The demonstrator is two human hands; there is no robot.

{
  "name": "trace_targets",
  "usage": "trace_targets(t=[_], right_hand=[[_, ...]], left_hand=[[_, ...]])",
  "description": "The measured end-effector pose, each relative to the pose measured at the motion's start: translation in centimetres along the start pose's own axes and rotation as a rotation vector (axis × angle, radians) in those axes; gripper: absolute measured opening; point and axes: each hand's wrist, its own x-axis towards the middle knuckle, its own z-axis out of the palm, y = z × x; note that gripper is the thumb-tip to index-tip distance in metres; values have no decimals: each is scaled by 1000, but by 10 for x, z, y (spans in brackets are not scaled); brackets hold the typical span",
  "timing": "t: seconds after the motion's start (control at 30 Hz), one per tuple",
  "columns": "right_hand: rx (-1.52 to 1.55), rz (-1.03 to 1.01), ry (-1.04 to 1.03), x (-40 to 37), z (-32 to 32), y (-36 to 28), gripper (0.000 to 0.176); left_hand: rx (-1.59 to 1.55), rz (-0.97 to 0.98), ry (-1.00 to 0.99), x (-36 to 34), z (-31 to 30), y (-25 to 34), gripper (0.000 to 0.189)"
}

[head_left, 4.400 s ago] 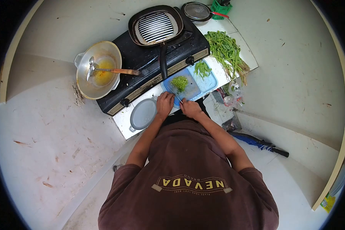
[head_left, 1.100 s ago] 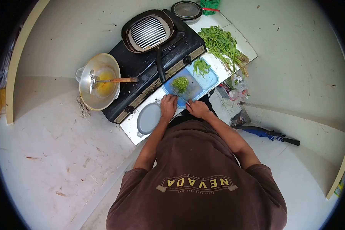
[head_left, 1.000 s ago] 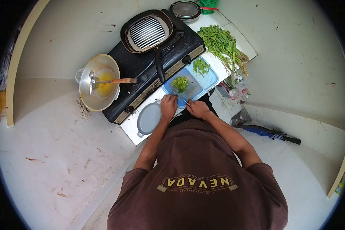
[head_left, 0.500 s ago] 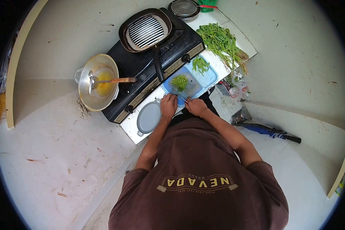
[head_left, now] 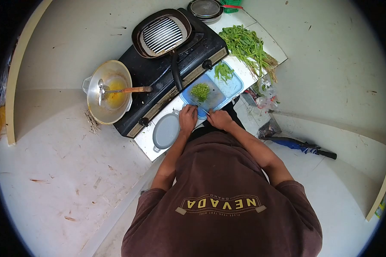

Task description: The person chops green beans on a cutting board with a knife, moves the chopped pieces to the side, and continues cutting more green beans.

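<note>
A blue tray (head_left: 234, 85) lies on the counter, with a pile of finely chopped greens (head_left: 200, 92) and some longer green leaves (head_left: 224, 72) on it. My right hand (head_left: 220, 119) is closed round a small knife (head_left: 205, 112) at the tray's near edge. Close beside it, my left hand (head_left: 188, 118) rests on the tray's near left corner with its fingers bent together. What those fingers hold, if anything, is too small to make out.
A black stove (head_left: 158, 79) carries a square grill pan (head_left: 140, 39) and, at its left end, a pot (head_left: 99, 112) with a ladle. A grey oval dish (head_left: 166, 131) sits left of my hands. Leafy stalks (head_left: 246, 46) lie on the counter at the back right.
The knife blade has tilted slightly at the near edge of the tray. Both hands stay in nearly the same place.
</note>
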Motion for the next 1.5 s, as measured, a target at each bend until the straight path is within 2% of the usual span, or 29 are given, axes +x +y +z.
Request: trace_targets(t=[0.1, 0.23, 0.4, 0.7, 1.1, 1.37, 1.5], right_hand=[[1, -39, 88, 14, 16, 4, 44], [22, -25, 64, 15, 14, 4, 46], [36, 13, 86, 0, 14, 10, 45], [37, 9, 7, 1, 6, 3, 44], [33, 38, -30, 8, 6, -2, 45], [59, 51, -15, 3, 4, -2, 44], [12, -39, 82, 0, 13, 2, 42]], left_hand=[[6, 10, 7, 0, 4, -3, 9], [-11, 0, 17, 0, 2, -3, 9], [-85, -112, -5, 4, -2, 5, 10], [-61, -37, -4, 2, -1, -2, 10], [12, -54, -8, -3, 1, -3, 10], [-27, -93, 5, -2, 2, -6, 11], [-47, -73, -4, -1, 2, -7, 11]])
